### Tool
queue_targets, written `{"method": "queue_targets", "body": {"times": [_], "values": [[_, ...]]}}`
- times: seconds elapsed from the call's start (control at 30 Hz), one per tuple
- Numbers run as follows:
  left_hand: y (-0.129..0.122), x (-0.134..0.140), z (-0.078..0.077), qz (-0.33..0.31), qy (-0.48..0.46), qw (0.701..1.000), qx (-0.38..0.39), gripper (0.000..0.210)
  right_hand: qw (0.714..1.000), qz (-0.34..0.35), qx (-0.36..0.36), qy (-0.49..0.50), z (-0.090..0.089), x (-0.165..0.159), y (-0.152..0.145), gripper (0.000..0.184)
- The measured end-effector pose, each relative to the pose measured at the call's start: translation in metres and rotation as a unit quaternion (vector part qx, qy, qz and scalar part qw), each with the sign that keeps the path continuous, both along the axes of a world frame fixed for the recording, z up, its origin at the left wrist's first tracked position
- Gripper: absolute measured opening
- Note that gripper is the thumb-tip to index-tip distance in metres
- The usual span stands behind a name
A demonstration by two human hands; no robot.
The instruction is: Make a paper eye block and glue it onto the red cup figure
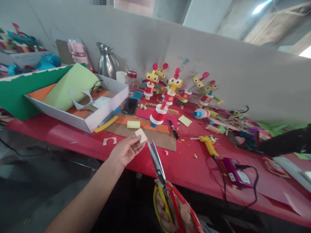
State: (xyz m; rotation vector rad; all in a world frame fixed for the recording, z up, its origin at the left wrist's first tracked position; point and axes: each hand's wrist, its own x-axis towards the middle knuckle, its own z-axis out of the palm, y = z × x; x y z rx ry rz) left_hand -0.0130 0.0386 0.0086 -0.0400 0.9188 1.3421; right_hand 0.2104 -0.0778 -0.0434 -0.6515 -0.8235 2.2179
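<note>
Between the thumb and fingers of my left hand (128, 149) is a small cream piece of paper (141, 136), held above the table's front edge. My right hand (173, 207) grips a pair of scissors (156, 161) by one yellow and one red handle. The blades are slightly apart and point up beside the paper without visibly touching it. Beyond my hands lie a rolled yellow paper tube (133, 124) and a brown cardboard sheet (160, 140). A paper-cup figure (159, 114) stands behind them. A cut-out paper scrap (109, 141) rests left of my left hand.
Several finished paper-cup figures (170, 95) stand near the wall. A white box (109, 105) with coloured paper occupies the left. To the right are a yellow glue gun (209, 145), its cord and a purple power box (236, 173). A black marker (173, 129) and phone (130, 106) lie mid-table.
</note>
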Motion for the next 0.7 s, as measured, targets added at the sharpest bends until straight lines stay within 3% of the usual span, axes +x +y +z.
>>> {"method": "queue_targets", "body": {"times": [0.43, 0.7], "values": [[-0.004, -0.002, -0.005, -0.007, 0.012, 0.999, 0.036, 0.011, 0.998, -0.015, -0.024, 0.048, 0.001, -0.005, -0.001, 0.072], [-0.013, 0.007, -0.001, -0.060, 0.074, 0.986, 0.139, 0.012, 0.994, -0.008, -0.067, 0.086, 0.016, -0.013, 0.008, 0.079]]}}
